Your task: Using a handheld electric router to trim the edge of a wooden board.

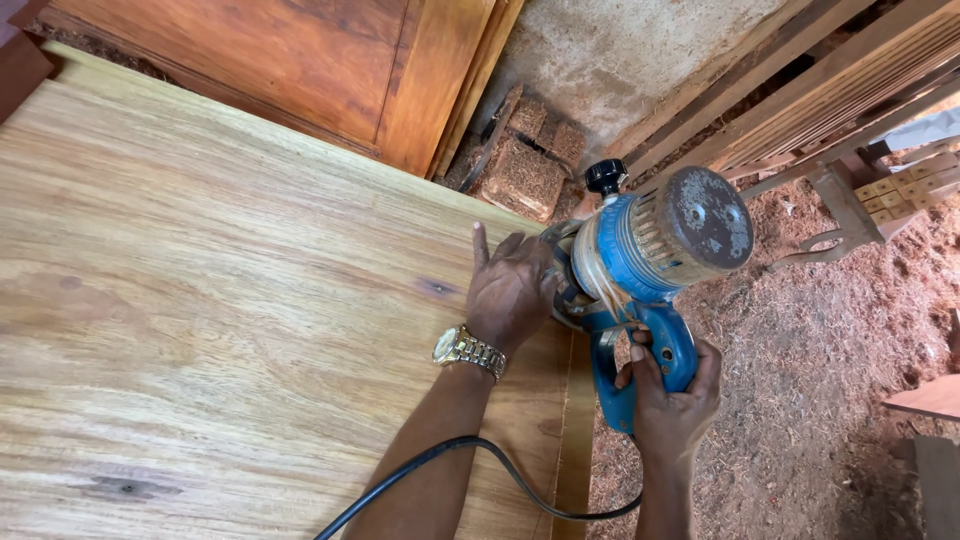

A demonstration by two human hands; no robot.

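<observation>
Head view. My left hand (512, 290) lies flat on the panel (240, 330), fingers spread, palm pressed against the base of the router (640, 260); it holds nothing closed. My right hand (672, 400) is wrapped around the router's blue handle (640, 365). The router sits at the panel's right edge, most of its body hanging out past that edge over the floor (810, 380).

Risks, as I judge them:
- So little of the base rests on the wood that the router could tip outward and gouge the edge, if my left hand lets up.
- The left fingertips are just beside the base; a kick from the cutter could drag them in. I cannot see the bit.
- The cord (470, 460) loops under my left forearm and across the edge strip (575, 430) near the near corner. It could snag there and jerk the tool off line.
- Thick shavings on the floor look like loose footing.

Edges and room:
- Along the right edge toward the far corner the way looks open, up to the stacked boards (330, 70) and blocks (525, 175) against the wall.
- To the right, wooden frames (850, 90) lean near, but well apart from the motor cap.
- Left of my hand the panel is bare wood, with room to shift my grip.
</observation>
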